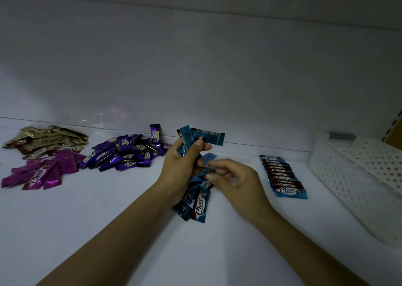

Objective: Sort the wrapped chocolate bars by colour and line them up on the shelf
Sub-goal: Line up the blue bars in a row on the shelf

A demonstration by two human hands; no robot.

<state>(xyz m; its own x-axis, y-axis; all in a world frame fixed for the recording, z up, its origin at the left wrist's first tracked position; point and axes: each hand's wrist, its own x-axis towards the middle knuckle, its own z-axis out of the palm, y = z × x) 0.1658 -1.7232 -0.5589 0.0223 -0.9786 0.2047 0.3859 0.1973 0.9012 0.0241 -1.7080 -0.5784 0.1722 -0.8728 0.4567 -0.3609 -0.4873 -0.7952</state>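
Note:
My left hand [181,168] grips a bunch of blue wrapped chocolate bars [196,201] above the white shelf [108,220]; bars stick out above and below the fist. My right hand [233,177] pinches one blue bar from that bunch between thumb and fingers. To the right lies a neat overlapping row of blue bars [282,177]. On the left lie three loose piles: dark purple bars [126,153], magenta bars [41,172] and gold bars [45,140].
A white perforated plastic basket [356,177] stands at the right edge of the shelf. The shelf's white back wall [195,68] rises just behind the piles. The lighting is dim.

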